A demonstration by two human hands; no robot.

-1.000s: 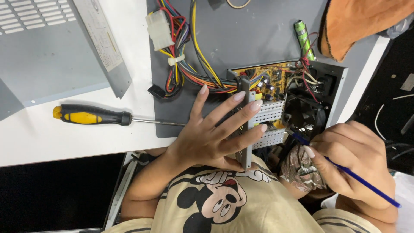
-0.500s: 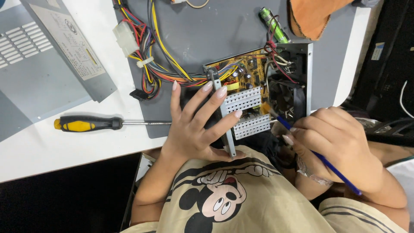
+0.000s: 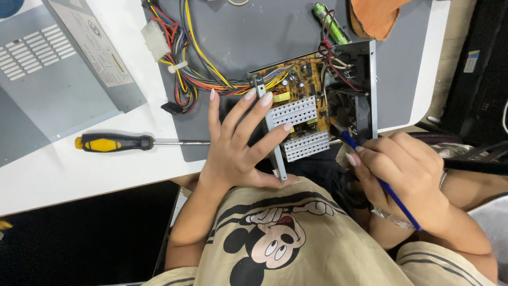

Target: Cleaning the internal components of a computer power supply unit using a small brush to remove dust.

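Item: opened power supply [image 3: 317,106], one, tilted on its edge at the near rim of the grey mat [image 3: 254,32], partly overhanging the table [image 3: 69,175] toward the person's lap.

Left hand [image 3: 238,145]: fingers spread apart and laid flat over the metal frame and the white perforated heat sinks [image 3: 304,127], thumb hooked under the lower edge. It braces rather than clamps.

Right hand [image 3: 399,172]: fingers closed together on a thin blue tool [image 3: 381,182], pen-fashion; its tip sits at the dark fan side of the case. Whether it is a brush or a driver I cannot tell.

Handling, as judged: the chassis looks stiff, fairly weighty sheet metal with sharp edges; the yellow circuit board [image 3: 296,79] and its small parts look fragile. Best held by the frame edges or heat sinks, not by the board or wires.

Count:
- Power supply: one.
- Heat sinks: two.
- Wire bundle [image 3: 190,63], many-coloured, soft and floppy: one, ending in a white plug [image 3: 153,39].
- Screwdriver [image 3: 121,142], yellow-and-black handle: one, lying left of the mat, untouched.
- Grey metal cover [image 3: 47,74]: one, far left.
- Green cylinder [image 3: 330,21]: one, top of mat.
- Orange cloth [image 3: 375,16]: one, top right.
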